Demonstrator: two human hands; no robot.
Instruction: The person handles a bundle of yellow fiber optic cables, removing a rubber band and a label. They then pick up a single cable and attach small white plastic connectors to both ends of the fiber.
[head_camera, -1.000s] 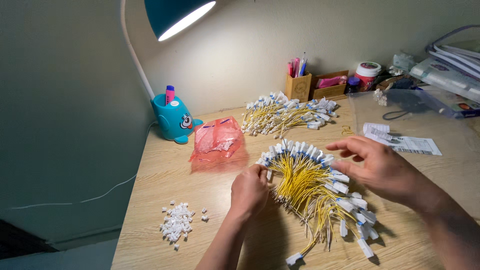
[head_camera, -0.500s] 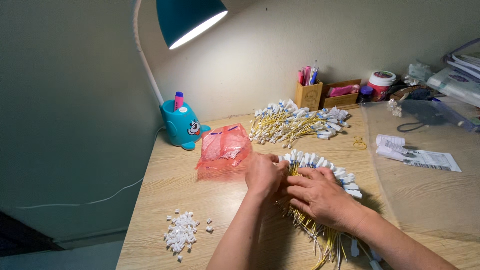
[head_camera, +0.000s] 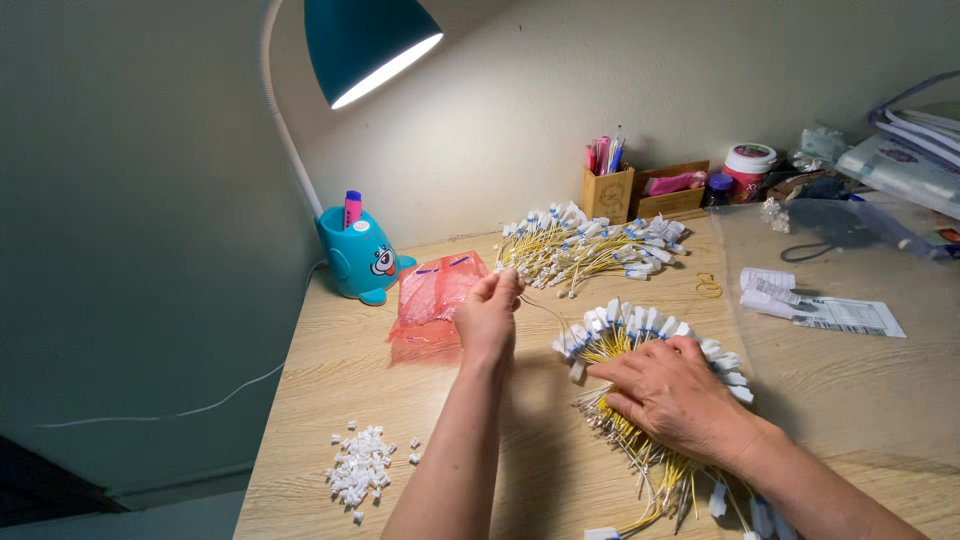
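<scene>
A fan-shaped bundle of thin yellow cables with white end caps lies on the wooden desk. My right hand presses flat on the bundle's middle, fingers spread. My left hand is raised just left of the bundle, fingers pinched on one thin yellow cable that runs back to the bundle. A second pile of the same yellow cables lies farther back. A small heap of loose white caps sits near the front left edge.
A red plastic bag lies behind my left hand. A teal lamp with a cartoon base stands at the back left. A wooden pen holder, jars, papers and a clear plastic sheet fill the back right.
My left hand has lifted up and away from the bundle, drawing one cable out. My right hand has settled flat on the bundle. The view has shifted slightly.
</scene>
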